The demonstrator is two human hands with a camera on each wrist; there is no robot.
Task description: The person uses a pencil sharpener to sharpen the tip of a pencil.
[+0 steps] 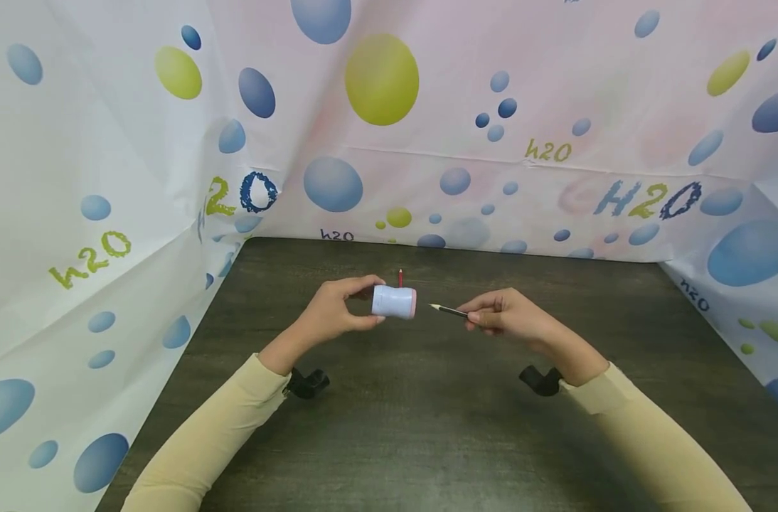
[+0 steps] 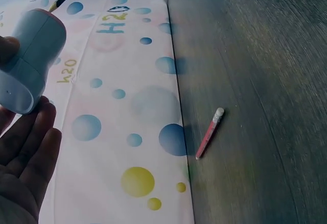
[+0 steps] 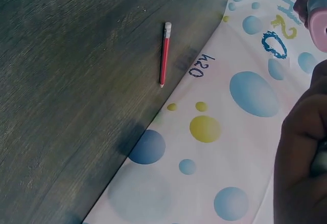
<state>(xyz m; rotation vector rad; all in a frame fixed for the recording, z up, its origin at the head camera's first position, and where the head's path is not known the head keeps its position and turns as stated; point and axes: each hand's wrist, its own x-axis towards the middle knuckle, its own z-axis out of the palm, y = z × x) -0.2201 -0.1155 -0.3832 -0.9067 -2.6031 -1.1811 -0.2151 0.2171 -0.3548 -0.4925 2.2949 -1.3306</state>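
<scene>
Between the thumb and fingers of my left hand (image 1: 331, 307) is a pale blue, waisted pencil sharpener (image 1: 392, 301), held on its side with its pink end facing right. The pink face shows a small hole in the right wrist view. My right hand (image 1: 509, 314) pinches a dark pencil (image 1: 451, 311), its sharpened pale tip pointing left. A short gap separates that tip from the sharpener's pink end in the head view. Both hands are held over the dark table.
A short red pencil (image 3: 164, 55) with a white eraser lies on the dark wooden table (image 1: 389, 427), beyond the sharpener. A white sheet (image 1: 427, 142) printed with blue and green dots rises behind and on both sides. Each wrist carries a black camera mount.
</scene>
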